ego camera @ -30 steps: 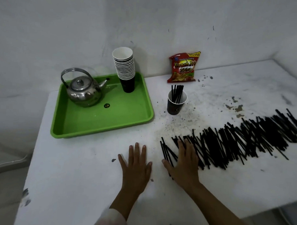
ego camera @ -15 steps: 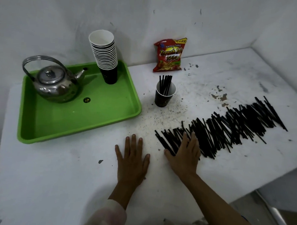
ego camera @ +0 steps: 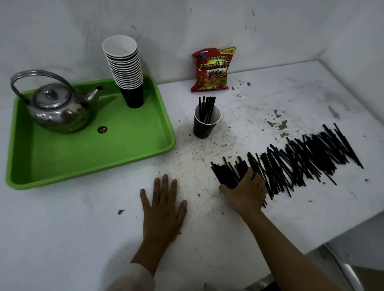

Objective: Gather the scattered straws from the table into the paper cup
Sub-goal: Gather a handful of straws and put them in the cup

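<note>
Fingers of the right hand curl around a bunch at the near-left end of the black straws, which stretch away to that hand's right across the table. Just beside it, the left hand lies flat, fingers spread, holding nothing. Beyond both hands stands the paper cup, a few straws upright inside.

A: What colours show at the left of the frame?
B: A bright green tray, a shiny silver kettle, and stacked cups with white insides and black-and-white striped rims.
A: And to the right?
B: Black straws, a black paper cup with a white inside, a red and yellow snack bag, and a white table speckled with dark flecks.
</note>
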